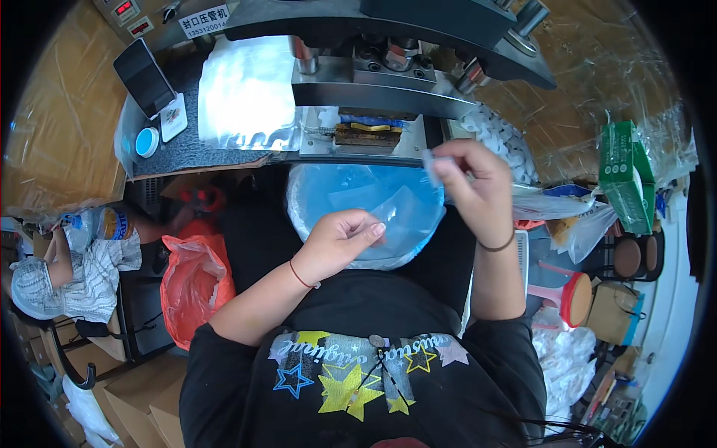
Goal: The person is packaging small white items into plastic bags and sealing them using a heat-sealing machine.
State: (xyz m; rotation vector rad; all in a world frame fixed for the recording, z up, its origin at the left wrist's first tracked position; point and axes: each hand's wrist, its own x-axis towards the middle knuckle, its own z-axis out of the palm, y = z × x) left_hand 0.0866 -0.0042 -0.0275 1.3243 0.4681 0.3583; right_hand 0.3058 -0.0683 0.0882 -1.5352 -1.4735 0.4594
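Note:
Over a blue basin [301, 201] lined with clear plastic, my left hand [340, 237] is closed, thumb against fingers. From its fingertips extends a clear plastic film piece [402, 206], thin and see-through. Higher and to the right, my right hand [478, 179] pinches a small translucent plastic piece [432, 169] between thumb and fingers, near the machine's front edge. Its exact kind I cannot make out. Behind the basin stands a metal press machine [373, 95]. Under its head, a block with blue and yellow strips [370, 128] lies on the bed.
A stack of clear flat plastic sheets [246, 93] lies left of the press, beside a phone [146, 78] and a blue-topped round tub [147, 142]. White small pieces [497, 138] are heaped right. A red plastic bag [196, 284] stands left; another person [75, 276] sits beyond.

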